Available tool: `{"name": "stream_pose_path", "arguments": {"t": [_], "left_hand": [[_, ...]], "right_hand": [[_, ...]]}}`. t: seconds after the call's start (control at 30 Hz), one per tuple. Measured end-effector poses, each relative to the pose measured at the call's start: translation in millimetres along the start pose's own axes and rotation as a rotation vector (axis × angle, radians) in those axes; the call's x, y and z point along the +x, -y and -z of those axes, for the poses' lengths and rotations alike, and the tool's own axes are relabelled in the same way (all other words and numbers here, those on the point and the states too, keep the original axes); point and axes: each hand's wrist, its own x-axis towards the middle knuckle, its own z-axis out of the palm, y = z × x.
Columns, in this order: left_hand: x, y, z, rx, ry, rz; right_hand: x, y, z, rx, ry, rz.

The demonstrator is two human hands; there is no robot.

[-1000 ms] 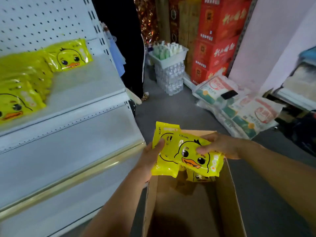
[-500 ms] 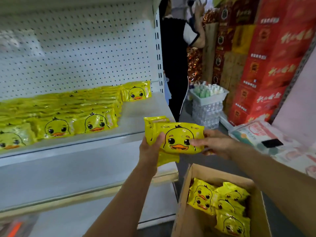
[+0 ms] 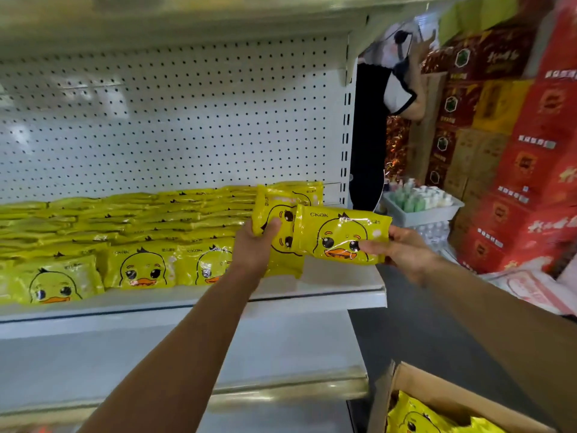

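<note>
I hold yellow duck-print packs over the right end of a white shelf [image 3: 343,295]. My left hand [image 3: 254,248] grips one upright pack [image 3: 282,226] by its left side, thumb on the front. My right hand [image 3: 402,250] pinches a second pack [image 3: 342,235] lying sideways, overlapping the first. Rows of the same yellow packs [image 3: 134,270] fill the shelf to the left. A cardboard box [image 3: 437,389] at the bottom right holds more of these packs [image 3: 415,420].
A white pegboard [image 3: 187,126] backs the shelf, and another shelf [image 3: 187,14] hangs above. A person in dark clothes [image 3: 368,126] stands behind the shelf end. Red cartons [image 3: 530,182] are stacked at right, beside a white tray of bottles [image 3: 421,204].
Both hands lifted the two packs out of the box and up to the shelf's right end. The view rose from the box to the shelf.
</note>
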Motion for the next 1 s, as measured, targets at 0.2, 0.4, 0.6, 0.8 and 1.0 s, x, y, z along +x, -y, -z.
{"name": "stream_pose_path", "arguments": {"t": [0.2,0.4,0.6,0.8,1.0], "left_hand": [[62,-25,24,-0.024,-0.062,0.077],[126,-26,50,0.066,-0.106,0.120],[158,-24,66,0.046,-0.041,0.154],[177,-11,67,0.066,-0.003,0.091],[189,0,65,0.078,0.065,0.050]], "right_hand": [[58,-5,-33,-0.033,-0.015,0.026],[112,-17,-61,-0.186,-0.025,0.064],[164,-22,-74,-0.288,-0.070,0.108],[195,-25,-87,-0.355,-0.113,0.128],[217,-26,-92,-0.370,-0.153,0.112]]}}
